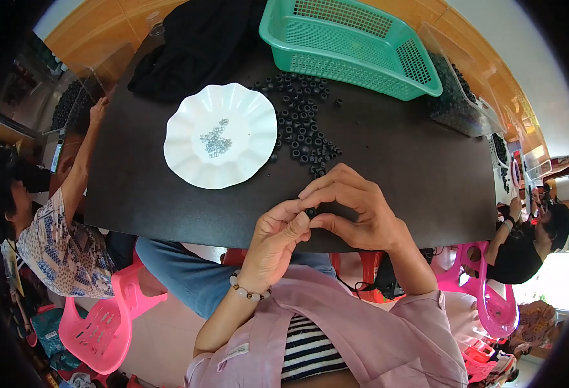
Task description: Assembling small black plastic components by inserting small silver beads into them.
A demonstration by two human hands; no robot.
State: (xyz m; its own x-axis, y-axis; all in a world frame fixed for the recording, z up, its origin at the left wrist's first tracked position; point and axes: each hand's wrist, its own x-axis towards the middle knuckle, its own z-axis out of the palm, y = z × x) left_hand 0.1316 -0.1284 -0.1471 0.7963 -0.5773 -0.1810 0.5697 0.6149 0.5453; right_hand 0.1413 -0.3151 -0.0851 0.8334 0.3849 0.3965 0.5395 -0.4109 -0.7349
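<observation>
Near the front edge of the dark table, my two hands meet at the fingertips. A small black cylindrical part (311, 212) is pinched by my left hand (273, 238), which wears a beaded bracelet. My right hand (365, 210) curves in from the other side, its thumb and fingertips closed at the same black part. Whether a tiny piece is also between the right fingers is too small to tell. Beyond them lies a scattered pile of black ring-shaped parts (302, 123). To its left is a white wavy-rimmed plate (182, 129) with a cluster of tiny clear pieces (216, 142).
A green plastic basket (355, 79) stands at the far side, beside a clear bin (468, 119) of black parts. Black cloth (184, 55) lies at the far left. Other people sit left and right. Pink chairs (97, 330) flank the table (413, 168).
</observation>
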